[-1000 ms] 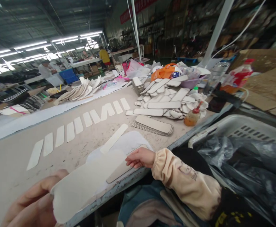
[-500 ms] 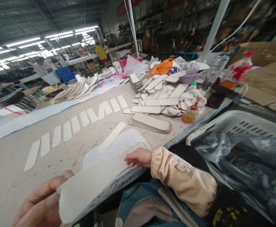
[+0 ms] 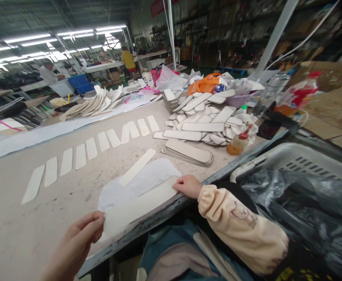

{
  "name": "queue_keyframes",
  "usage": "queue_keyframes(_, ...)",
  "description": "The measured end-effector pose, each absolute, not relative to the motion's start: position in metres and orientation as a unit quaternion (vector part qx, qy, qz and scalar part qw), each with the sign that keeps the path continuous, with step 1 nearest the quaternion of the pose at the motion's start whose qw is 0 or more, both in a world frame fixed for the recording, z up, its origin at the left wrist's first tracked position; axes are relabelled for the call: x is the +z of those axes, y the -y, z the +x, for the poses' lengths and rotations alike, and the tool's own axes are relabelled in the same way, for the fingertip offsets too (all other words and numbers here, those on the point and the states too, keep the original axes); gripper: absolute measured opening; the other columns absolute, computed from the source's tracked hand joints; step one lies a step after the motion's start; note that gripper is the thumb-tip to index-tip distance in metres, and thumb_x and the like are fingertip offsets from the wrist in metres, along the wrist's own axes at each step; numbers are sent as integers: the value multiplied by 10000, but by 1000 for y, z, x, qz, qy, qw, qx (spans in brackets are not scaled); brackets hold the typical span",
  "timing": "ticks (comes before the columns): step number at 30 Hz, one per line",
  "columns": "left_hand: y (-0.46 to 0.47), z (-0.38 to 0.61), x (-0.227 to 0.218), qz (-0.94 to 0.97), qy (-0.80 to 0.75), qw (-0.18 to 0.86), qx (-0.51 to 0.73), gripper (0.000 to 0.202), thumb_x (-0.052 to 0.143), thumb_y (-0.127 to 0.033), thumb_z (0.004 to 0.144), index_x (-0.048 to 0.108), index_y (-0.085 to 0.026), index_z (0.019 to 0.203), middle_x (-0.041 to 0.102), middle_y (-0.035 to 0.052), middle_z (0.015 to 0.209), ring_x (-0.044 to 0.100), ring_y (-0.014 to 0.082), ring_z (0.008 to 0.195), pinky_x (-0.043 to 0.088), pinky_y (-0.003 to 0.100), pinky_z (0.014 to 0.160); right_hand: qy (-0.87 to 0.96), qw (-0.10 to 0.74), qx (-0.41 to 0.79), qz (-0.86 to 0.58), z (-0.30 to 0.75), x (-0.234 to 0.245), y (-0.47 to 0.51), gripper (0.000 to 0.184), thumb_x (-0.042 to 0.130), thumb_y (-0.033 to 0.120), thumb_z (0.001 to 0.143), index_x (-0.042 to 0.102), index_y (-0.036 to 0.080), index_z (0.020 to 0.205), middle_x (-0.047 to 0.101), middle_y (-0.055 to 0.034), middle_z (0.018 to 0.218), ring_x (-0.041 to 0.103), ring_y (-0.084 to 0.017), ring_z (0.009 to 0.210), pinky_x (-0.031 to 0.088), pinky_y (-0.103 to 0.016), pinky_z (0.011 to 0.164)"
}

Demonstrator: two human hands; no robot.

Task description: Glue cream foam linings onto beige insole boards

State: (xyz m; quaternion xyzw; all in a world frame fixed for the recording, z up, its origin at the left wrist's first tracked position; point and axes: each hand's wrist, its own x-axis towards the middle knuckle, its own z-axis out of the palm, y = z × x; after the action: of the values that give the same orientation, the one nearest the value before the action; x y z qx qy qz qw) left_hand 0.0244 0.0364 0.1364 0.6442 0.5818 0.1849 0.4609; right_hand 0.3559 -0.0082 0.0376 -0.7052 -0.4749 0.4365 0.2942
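Note:
A long, pale strip with rounded ends lies along the table's front edge, over a white sheet. My left hand pinches its near left end between thumb and fingers. At the far right end, the closed fingertips of my right hand grip the corner; a thin dark line runs along the edge there. A narrower cream strip rests diagonally on the sheet. Behind it, several short white strips are laid out in a slanting row. A neat stack of dark-edged strips sits beyond my right hand.
A loose heap of dark-edged strips covers the table's right part, beside a red-capped bottle of amber liquid. A white plastic basket with dark plastic stands right of my arm. Curved pale pieces lie farther back. People work in the distance.
My left hand has lowered its end of the strip toward the table and moved away from me. My right hand has shifted right, from loosely curled over the strip to gripping its far end.

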Motion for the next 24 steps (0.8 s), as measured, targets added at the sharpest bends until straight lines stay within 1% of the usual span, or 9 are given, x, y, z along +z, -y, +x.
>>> queue_keyframes(2,-49,26,114,659,-583,455,134,350,518,-510,757,545,-187,626,400,-31,510,390,128,510,336,247,502,491,274,377,-736,364,38,7,181,610,270,760,659,170,617,606,-5,593,564,-143,641,402,-234,617)
queue_keyframes(4,-60,29,93,659,-590,454,107,373,510,-533,746,558,-174,655,385,-43,498,378,121,507,300,233,500,502,250,338,-756,368,38,4,195,599,287,768,670,175,626,620,-15,623,571,-156,678,386,-245,637)
queue_keyframes(7,-72,32,69,655,-614,432,85,395,512,-554,696,579,-165,676,401,-48,491,383,125,505,283,229,491,511,215,307,-774,369,35,-1,203,596,310,769,676,183,633,639,-21,655,578,-161,693,372,-244,630)
queue_keyframes(10,-80,33,53,665,-624,405,67,379,510,-527,666,600,-158,673,469,-34,520,417,130,521,290,228,496,517,189,290,-783,369,30,-4,201,597,329,763,678,197,634,650,-14,672,585,-159,706,369,-234,624)
queue_keyframes(12,-82,34,47,675,-626,388,50,353,496,-493,674,607,-158,673,497,-26,536,435,132,535,294,227,500,518,177,283,-787,369,27,-5,194,592,333,761,682,204,647,654,-8,675,588,-154,710,369,-226,623)
queue_keyframes(16,-82,38,45,686,-635,354,22,309,453,-435,692,592,-165,640,472,-33,496,427,123,505,274,225,480,525,159,278,-789,369,28,-5,189,580,326,758,688,203,662,660,-5,676,595,-149,715,373,-219,637)
queue_keyframes(20,-81,43,51,711,-626,321,12,255,445,-363,698,569,-165,596,487,-28,485,444,114,490,285,224,485,534,145,275,-786,368,32,-4,214,555,327,771,693,197,672,665,-19,690,598,-165,722,368,-236,652)
queue_keyframes(24,-82,43,51,699,-638,322,6,238,451,-335,702,601,-166,628,528,-20,488,481,117,489,307,222,487,541,126,267,-788,367,34,-4,221,555,338,771,689,204,657,657,-18,683,591,-171,710,358,-246,645)
